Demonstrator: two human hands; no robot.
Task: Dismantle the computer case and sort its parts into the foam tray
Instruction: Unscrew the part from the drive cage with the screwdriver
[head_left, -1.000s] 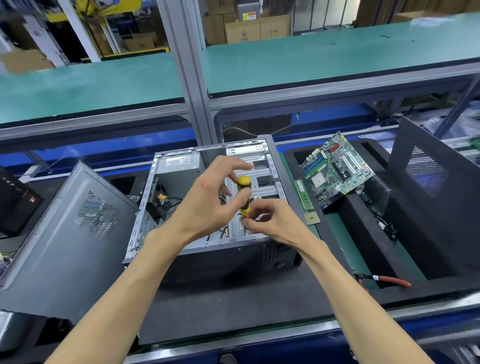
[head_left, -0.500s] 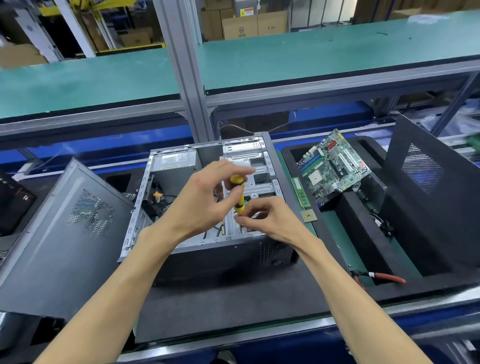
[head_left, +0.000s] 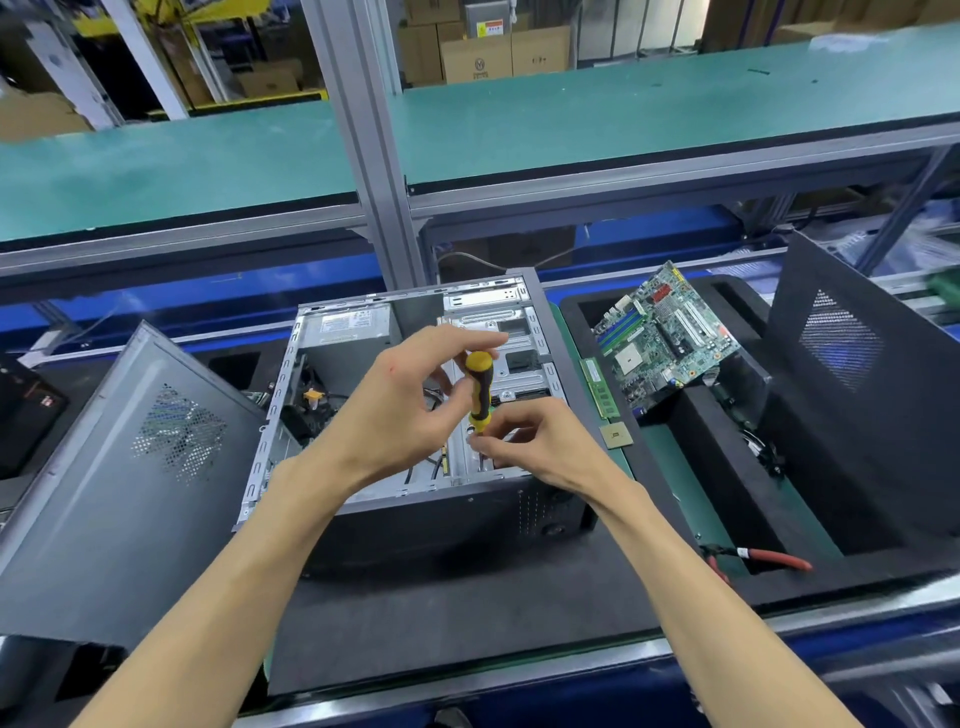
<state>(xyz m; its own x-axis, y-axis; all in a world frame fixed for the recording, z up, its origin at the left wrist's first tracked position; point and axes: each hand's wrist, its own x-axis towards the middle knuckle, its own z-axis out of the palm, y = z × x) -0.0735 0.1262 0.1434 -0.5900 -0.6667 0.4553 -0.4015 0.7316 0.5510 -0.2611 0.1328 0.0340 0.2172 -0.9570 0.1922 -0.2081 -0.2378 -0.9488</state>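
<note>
While the open grey sheet-steel computer case (head_left: 415, 415) lies on its side on the dark bench mat, the person works over its drive cage with a small yellow-and-black screwdriver (head_left: 479, 387). The left hand (head_left: 400, 410) holds the upper handle, fingers curled round it. The right hand (head_left: 530, 441) pinches near the tip, low at the cage; whether a screw sits between those fingers cannot be told.

Judged from its build, the case is stiff, fairly heavy and thin-edged; the folded rim along its near wall looks the safest hold, since cut edges inside may nick skin. The screwdriver is light, its ribbed handle offering good grip.

Right of the case sits the black foam tray (head_left: 727, 441), soft, matte and cut into deep rectangular pockets. A green printed motherboard (head_left: 660, 343) leans tilted in the tray's far pocket. It is rigid but fragile, and best taken by its edges. Between case and tray, on the green strip, lie a narrow green memory stick (head_left: 600, 389) and a small square gold-toned processor chip (head_left: 615, 435), both light and delicate. Red-handled pliers (head_left: 758, 557) rest at the tray's near corner.

Left of the case, a grey steel side panel (head_left: 119, 478) with a perforated vent patch leans tilted. A black vented panel (head_left: 857, 395) stands at the tray's right side. Both are flat, broad and likely to flex.
</note>
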